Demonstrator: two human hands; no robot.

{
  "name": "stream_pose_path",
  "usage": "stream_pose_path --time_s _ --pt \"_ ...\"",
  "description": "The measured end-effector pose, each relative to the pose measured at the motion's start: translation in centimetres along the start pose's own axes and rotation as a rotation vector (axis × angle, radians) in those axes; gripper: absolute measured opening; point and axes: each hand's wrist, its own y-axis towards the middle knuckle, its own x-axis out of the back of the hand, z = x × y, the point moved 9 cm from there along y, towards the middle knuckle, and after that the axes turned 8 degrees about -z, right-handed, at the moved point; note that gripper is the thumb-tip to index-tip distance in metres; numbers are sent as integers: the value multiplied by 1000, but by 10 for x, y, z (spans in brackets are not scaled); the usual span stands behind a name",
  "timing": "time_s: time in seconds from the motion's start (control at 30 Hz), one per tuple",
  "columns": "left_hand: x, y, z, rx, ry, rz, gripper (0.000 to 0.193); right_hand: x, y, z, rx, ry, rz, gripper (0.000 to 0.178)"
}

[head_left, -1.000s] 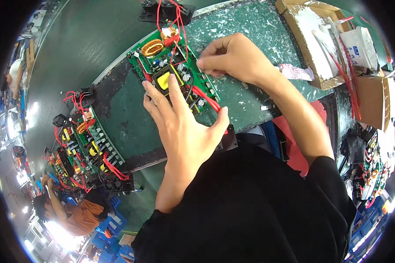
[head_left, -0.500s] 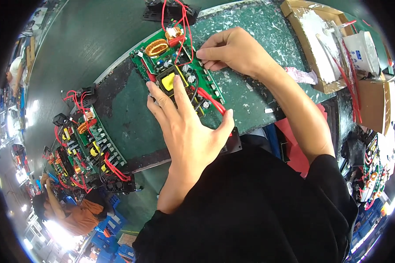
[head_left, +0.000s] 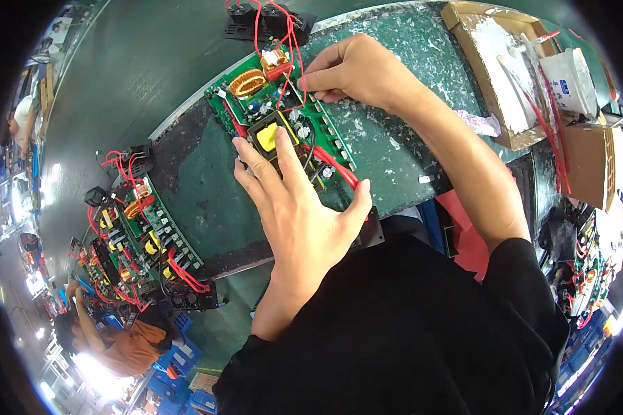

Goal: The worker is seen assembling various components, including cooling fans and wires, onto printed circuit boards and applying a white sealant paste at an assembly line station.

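A green circuit board (head_left: 259, 109) lies on the bench, carrying a copper-wound coil (head_left: 247, 84), a yellow-and-black transformer (head_left: 268, 138) and thick red wires (head_left: 336, 166). My left hand (head_left: 294, 214) rests over its near end with fingers spread; the fingertips are at the transformer and the thumb is beside the red wires. At the board's right edge, my right hand (head_left: 360, 72) has thumb and fingers pinched together. Whatever is between them is too small or hidden to make out. Thin red wires (head_left: 299, 59) loop from the board to a black end panel (head_left: 239, 28).
More wired circuit boards (head_left: 163, 225) stand at the left. At the far right are a cardboard tray (head_left: 488, 76) with white paste and sticks, a white tub (head_left: 571, 83) and a brown box (head_left: 588, 166). A co-worker in orange (head_left: 128, 346) sits lower left.
My right hand has shifted slightly left, its pinched fingertips now closer in over the board's edge. My left hand stays on the board in nearly the same pose.
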Motion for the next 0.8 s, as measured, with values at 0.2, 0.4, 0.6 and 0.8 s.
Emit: stream_pose_path --time_s 0.2,0.4,0.6,0.8 --pt "2 1 -2 -47 13 -5 104 5 -9 5 18 -41 -16 23" --pt "0 -1 1 -7 -17 -8 103 0 -18 -2 -16 -10 42 23" --pt "1 0 0 -22 -32 -20 103 1 -18 -2 -72 -58 22 23" --pt "0 1 -2 -58 -1 -19 103 -1 -24 6 53 -82 143 26"
